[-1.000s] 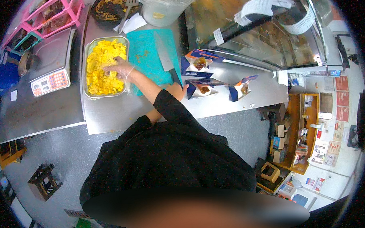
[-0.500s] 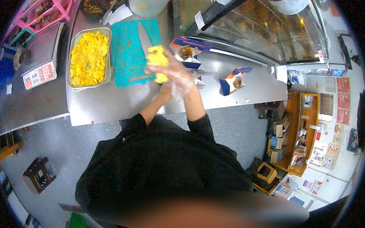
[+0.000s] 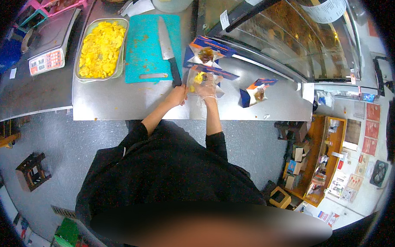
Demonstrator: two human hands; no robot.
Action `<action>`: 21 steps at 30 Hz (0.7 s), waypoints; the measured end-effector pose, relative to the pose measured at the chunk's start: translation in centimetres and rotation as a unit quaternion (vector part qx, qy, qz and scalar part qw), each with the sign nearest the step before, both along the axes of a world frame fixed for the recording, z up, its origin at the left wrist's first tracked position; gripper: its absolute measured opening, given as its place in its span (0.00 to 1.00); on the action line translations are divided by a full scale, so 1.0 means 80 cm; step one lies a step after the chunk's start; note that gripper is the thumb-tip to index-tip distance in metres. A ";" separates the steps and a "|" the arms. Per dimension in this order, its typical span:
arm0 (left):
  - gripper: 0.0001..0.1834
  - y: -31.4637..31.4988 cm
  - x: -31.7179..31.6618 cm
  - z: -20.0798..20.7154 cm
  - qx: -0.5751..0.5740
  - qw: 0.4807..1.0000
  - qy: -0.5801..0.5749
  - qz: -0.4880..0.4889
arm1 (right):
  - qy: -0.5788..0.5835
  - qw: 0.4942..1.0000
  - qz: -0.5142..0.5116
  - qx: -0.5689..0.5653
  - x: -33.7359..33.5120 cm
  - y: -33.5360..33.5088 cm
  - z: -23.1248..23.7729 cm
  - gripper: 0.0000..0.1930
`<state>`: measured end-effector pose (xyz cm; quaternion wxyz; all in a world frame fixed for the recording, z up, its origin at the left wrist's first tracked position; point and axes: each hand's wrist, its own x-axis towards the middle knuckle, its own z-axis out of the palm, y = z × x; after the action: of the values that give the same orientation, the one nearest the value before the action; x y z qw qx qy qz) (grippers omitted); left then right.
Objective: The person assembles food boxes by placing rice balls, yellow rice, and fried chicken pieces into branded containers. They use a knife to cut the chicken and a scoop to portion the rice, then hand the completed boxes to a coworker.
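Note:
My right hand (image 3: 207,89), in a clear plastic glove, reaches into an open blue and white takeaway box (image 3: 217,90) with yellow food pieces (image 3: 199,77) at its fingers. Some yellow shows at the box's left side, beside the glove. Bare and curled, my left hand (image 3: 177,96) is at that box's near left corner, its fingertips against the edge. Just beyond it lies a kitchen knife (image 3: 166,46), blade pointing away, on a teal cutting board (image 3: 141,39). A clear tray (image 3: 124,55) of the same yellow pieces stands left of the board.
Two more open boxes, one behind (image 3: 195,51) and one at right (image 3: 246,98), hold something brown. A glass display case (image 3: 274,43) borders the steel counter (image 3: 120,104). On the left stand a scale (image 3: 47,60) and a pink rack (image 3: 64,4). A white bucket (image 3: 173,1) is at the back.
My right hand has carried the yellow food from above the cutting board rightward and down into the box. My left hand has come out from beneath it to the box's corner.

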<state>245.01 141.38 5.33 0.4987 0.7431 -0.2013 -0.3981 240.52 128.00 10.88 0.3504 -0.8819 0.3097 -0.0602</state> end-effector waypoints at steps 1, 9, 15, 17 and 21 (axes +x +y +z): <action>0.19 0.000 0.001 -0.001 -0.002 1.000 0.008 -0.003 | 0.014 1.000 -0.022 -0.015 0.005 0.003 -0.007 0.32; 0.18 0.002 0.004 -0.007 -0.030 0.999 0.014 -0.014 | -0.086 0.977 -0.081 -0.176 0.000 0.055 0.006 0.31; 0.18 0.004 0.002 -0.004 -0.041 0.999 0.032 -0.003 | -0.144 0.975 -0.082 -0.147 -0.006 0.048 0.003 0.36; 0.18 0.004 0.002 -0.003 -0.051 0.998 0.048 0.006 | -0.193 0.973 -0.099 -0.079 -0.008 0.038 -0.006 0.34; 0.19 0.002 0.004 0.001 -0.020 0.999 0.016 -0.021 | -0.252 0.875 -0.249 0.330 -0.026 0.025 -0.005 0.26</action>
<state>245.37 141.56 5.38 0.5080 0.7219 -0.2169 -0.4168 238.40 130.00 10.47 0.6609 -0.5634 0.4222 -0.2600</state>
